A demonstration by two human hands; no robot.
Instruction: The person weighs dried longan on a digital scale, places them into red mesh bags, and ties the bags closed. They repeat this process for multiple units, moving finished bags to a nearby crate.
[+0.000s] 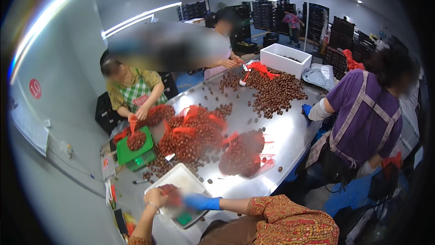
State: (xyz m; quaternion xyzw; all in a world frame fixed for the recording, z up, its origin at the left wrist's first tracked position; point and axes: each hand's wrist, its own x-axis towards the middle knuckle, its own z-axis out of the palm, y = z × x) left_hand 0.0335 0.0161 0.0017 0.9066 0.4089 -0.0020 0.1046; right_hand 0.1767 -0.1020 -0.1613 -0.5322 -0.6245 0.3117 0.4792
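My bare left hand [156, 198] grips the end of a red mesh bag [170, 194] of round brown nuts over the white tray [185, 177] of a digital scale. Beside the bag's right side is my right hand [200, 201], in a blue glove; blur hides its fingers and whether they hold the bag. The scale's green display [184, 217] shows below the tray. Farther up the steel table [234, 185] lie filled red mesh bags [185, 139], and more of them [243, 153] to the right. Loose brown nuts [163, 166] lie behind the tray.
Across the table a co-worker holds a mesh bag [136, 140] on a green scale [124, 153]. Farther off are a nut pile [275, 92], a white foam box [285, 58] and another person's hands [231, 62]. A co-worker in purple [365, 115] stands at right. A marker [140, 181] lies left.
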